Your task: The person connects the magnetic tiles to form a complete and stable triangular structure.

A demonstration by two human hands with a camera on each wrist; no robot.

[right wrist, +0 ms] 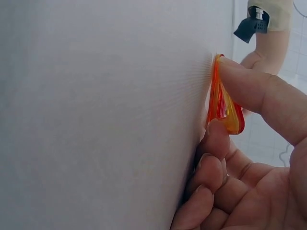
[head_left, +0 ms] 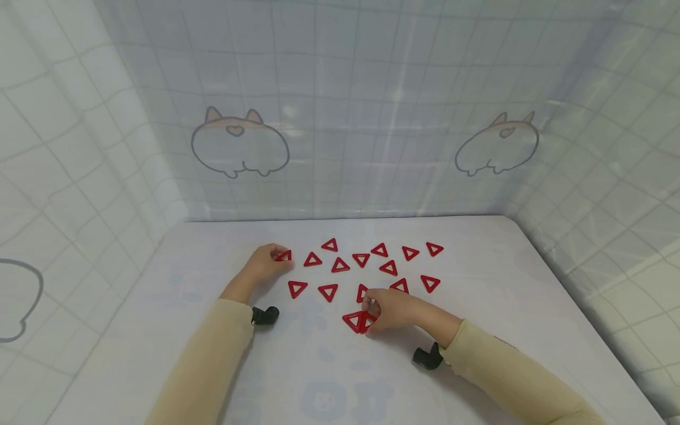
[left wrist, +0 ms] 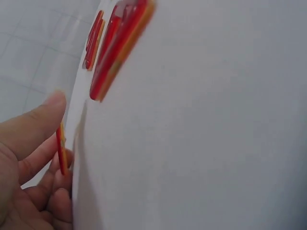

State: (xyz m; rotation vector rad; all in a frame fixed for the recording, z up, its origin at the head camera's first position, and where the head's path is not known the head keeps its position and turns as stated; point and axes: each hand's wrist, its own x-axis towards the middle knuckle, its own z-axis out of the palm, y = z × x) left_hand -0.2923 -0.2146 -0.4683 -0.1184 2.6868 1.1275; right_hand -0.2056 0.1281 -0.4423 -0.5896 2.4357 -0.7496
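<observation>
My left hand (head_left: 264,264) pinches a small red triangle frame (head_left: 290,255) at the left end of the scattered pieces. Its yellow-orange edge shows between thumb and fingers in the left wrist view, where two more red triangles (left wrist: 115,57) lie beyond the fingertips. Lower down and near the middle, my right hand (head_left: 395,308) holds another red triangle (right wrist: 232,117) between thumb and index finger. That piece stands tilted at the table surface in the right wrist view. Right at its left side in the head view lies a flat red triangle (head_left: 350,325).
Several similar red triangles, such as one upper right (head_left: 434,249) and one lower left (head_left: 327,292), lie in loose rows on the white table (head_left: 297,378). A tiled-pattern curtain (head_left: 361,118) with cartoon animals rises behind the table. Each wrist carries a dark camera mount (head_left: 265,316).
</observation>
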